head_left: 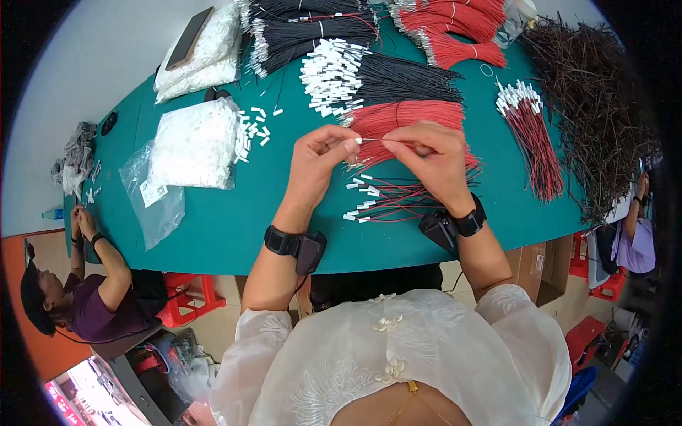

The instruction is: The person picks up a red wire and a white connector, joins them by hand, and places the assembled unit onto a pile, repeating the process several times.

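Observation:
My left hand (317,157) pinches a small white connector housing (359,140) between thumb and forefinger. Opposite it, my right hand (435,150) grips a thin wire (373,140) that runs up to the housing; whether its tip sits inside is too small to tell. Just behind and under my hands lies a bundle of red wires (419,113). Black wires (408,77) lie beyond it, with a pile of white housings (331,74) at their left end. Nearer me, several red and black wires with white housings (398,199) lie loosely on the green table (284,206).
Loose white housings (254,133) lie beside a full plastic bag (193,145) on the left. Further black bundles (312,30) and red bundles (462,51) are at the back. Housed red wires (531,142) and a dark wire heap (590,106) lie right. Another person (92,291) sits left.

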Demonstrator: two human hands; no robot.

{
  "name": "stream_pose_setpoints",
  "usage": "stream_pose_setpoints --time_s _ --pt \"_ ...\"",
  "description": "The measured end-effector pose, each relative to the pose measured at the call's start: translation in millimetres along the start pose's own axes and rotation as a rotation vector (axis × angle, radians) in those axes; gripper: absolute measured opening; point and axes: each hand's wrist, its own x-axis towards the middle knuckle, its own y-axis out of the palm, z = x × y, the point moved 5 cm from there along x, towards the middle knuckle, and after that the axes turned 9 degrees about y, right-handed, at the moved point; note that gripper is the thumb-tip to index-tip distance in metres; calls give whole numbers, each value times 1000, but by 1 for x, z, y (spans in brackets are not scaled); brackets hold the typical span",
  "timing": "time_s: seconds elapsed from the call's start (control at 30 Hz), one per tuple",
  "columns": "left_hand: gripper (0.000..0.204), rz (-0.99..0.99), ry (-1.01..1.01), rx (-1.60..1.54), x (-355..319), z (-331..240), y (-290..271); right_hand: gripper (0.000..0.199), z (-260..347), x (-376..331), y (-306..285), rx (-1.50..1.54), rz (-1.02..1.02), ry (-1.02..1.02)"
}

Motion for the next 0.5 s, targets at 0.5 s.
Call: stream_pose_setpoints --time_s 0.5 --pt "14 -10 -97 -81 -4 6 -2 16 18 0 -2 -264 -16 -306"
